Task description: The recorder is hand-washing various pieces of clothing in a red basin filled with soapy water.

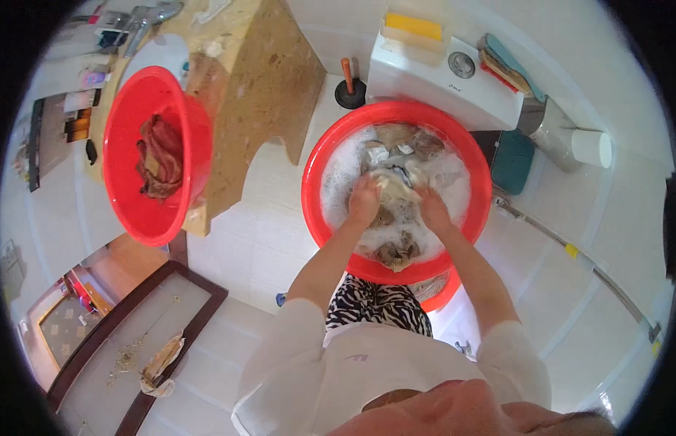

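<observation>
A large red plastic basin (314, 158) in front of me holds foamy water and soaking brown and grey clothes (397, 252). Over its middle, my left hand (365, 200) grips one side of a pale cream cloth (395, 186). On the other side of that cloth is my right hand (433, 207), its fingers closed on the fabric. The cloth is bunched between both hands, wet and slightly blurred. Suds (338, 191) surround the hands, and some fingertips are hidden by cloth and foam.
Left, a second red basin (115, 191) with brown garments (161, 158) stands on a stone washbasin counter (272, 65). Beyond the large basin are a plunger (348, 90) and white toilet cistern (425, 76) with brushes (504, 65). A dark-framed door (199, 280) stands lower left.
</observation>
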### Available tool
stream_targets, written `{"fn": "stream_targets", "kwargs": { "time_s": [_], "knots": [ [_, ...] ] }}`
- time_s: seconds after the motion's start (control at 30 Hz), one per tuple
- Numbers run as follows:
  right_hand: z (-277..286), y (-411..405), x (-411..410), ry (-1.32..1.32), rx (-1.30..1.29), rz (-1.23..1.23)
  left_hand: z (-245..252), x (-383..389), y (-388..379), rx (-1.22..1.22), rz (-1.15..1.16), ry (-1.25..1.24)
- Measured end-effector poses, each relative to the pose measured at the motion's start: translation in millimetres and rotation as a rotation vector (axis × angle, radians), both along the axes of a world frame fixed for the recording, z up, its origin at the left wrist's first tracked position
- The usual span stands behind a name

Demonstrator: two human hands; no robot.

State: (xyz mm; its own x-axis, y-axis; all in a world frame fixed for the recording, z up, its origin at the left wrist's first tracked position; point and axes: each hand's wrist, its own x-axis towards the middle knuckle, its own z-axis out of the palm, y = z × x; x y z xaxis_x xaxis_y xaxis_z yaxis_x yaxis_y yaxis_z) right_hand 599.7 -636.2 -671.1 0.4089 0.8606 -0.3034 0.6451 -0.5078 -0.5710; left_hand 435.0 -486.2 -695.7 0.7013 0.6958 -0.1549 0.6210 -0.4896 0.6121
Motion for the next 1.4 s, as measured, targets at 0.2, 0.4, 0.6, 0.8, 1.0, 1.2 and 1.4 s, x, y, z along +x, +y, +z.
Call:
{"fn": "stream_targets", "kwargs": {
  "time_s": [0.2, 0.4, 0.6, 0.8, 1.0, 1.2, 1.4],
  "knots": [
    [167, -80, 15, 0.400, -0.151, -0.241, 164, -49, -33, -0.476, 0.109, -0.177],
    [174, -68, -52, 0.484, 0.265, -0.184, 171, 4, -77, -0.100, -0.067, -0.390],
    [158, -51, -26, 0.567, 0.347, -0.378, 151, 39, -58, -0.435, 0.124, -0.269],
    [94, -59, -14, -0.071, 0.308, -0.182, 323, 41, -85, -0.553, -0.139, -0.651],
    [61, -20, 3, 0.502, 0.070, -0.210, 367, 15, -63, -0.922, 0.166, -1.092],
    [92, -24, 12, 0.557, 0.118, -0.423, 228, -36, 1, -0.711, 0.611, -0.669],
    [214, 2, -20, 0.372, 0.286, -0.311, 92, -26, -1, -1.284, 0.928, -0.376]
  ]
}}
